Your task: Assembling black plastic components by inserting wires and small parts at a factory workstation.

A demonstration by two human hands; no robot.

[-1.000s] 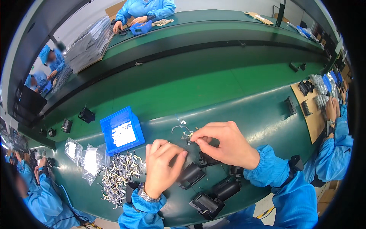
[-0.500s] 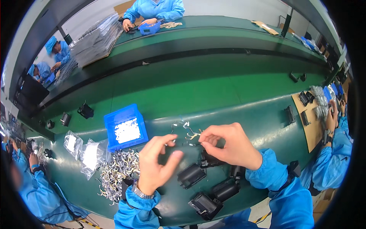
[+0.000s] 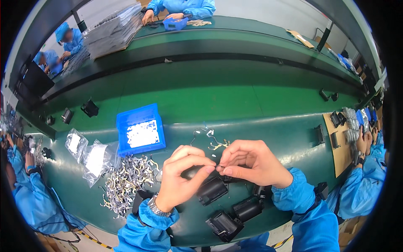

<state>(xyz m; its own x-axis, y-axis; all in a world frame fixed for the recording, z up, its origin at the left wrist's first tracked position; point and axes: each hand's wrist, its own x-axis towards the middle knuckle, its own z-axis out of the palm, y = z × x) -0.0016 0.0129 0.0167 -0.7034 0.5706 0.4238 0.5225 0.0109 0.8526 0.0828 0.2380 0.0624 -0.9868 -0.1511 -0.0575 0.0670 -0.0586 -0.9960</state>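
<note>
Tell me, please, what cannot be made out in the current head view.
Head view: the small dark part is too small, and partly covered by the left grip and right grip, to identify.
Head view: the white pieces in the blue bin are too small and bright to tell their shapes.
Head view: the heap of bent pieces overlaps, hiding their number.
Head view: the co-worker at the top has their head cut off by the upper edge.

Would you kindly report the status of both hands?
Left hand, right hand: fingertips nearly meeting. Tiny dark piece in right fingertips, details unclear. Black housing close by.
</note>
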